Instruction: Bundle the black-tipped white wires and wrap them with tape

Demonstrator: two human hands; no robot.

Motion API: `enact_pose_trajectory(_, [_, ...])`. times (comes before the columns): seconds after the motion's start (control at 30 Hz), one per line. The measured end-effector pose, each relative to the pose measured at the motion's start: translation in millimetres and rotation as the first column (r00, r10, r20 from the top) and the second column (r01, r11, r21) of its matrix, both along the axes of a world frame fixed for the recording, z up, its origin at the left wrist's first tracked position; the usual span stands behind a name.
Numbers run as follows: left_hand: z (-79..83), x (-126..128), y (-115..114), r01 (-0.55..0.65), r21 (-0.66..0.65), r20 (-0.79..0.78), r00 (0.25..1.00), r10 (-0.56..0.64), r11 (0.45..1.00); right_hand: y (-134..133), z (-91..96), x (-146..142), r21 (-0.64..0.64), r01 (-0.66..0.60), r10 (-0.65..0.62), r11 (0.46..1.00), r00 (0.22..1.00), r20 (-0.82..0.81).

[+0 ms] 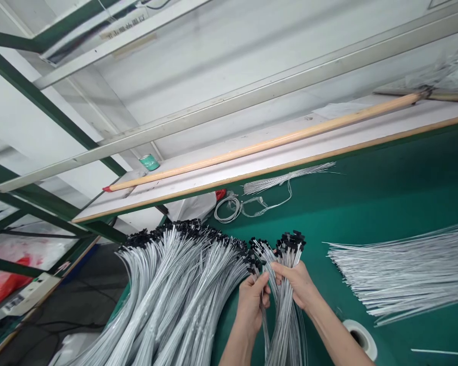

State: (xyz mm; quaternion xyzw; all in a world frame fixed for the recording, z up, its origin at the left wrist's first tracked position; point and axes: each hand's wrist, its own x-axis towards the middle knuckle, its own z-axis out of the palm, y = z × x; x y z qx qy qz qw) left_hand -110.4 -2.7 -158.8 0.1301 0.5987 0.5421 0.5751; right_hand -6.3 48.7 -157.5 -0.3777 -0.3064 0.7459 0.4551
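My right hand (298,284) is closed round a bundle of thin white cables with black end caps (288,300), held upright over the green table (385,203). My left hand (252,302) pinches some of the same cables just to the left, fingers closed on them. The black caps (292,240) fan out above both hands. A large heap of the same capped cables (175,290) lies to the left, spilling over the table's edge.
A pile of bare white wires (408,272) lies at the right. A roll of white tape (361,336) sits near my right forearm. Smaller wire bunches (286,179) and a coil (228,208) lie by the raised shelf, which carries a wooden stick (270,145) and green tape roll (149,162).
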Motion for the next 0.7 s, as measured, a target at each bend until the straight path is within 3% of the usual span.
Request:
enact_pose_trajectory(0.27, [1.0,1,1,0.136,-0.013,0.040,0.990,-0.135,0.991,-3,-2.4,-13,-0.087,-0.103,0.107,0.991,0.993,0.046])
enact_pose_trajectory(0.43, [2.0,1,0,0.158,-0.006,0.047,0.986,-0.157,0.987,-5,1.7,-12,-0.090,-0.036,0.037,0.995,0.999,0.009])
enact_pose_trajectory(0.7, [1.7,3,-4,0.100,0.032,0.041,0.994,-0.101,0.995,-6,8.0,-10,-0.098,0.049,-0.043,0.994,0.997,0.062])
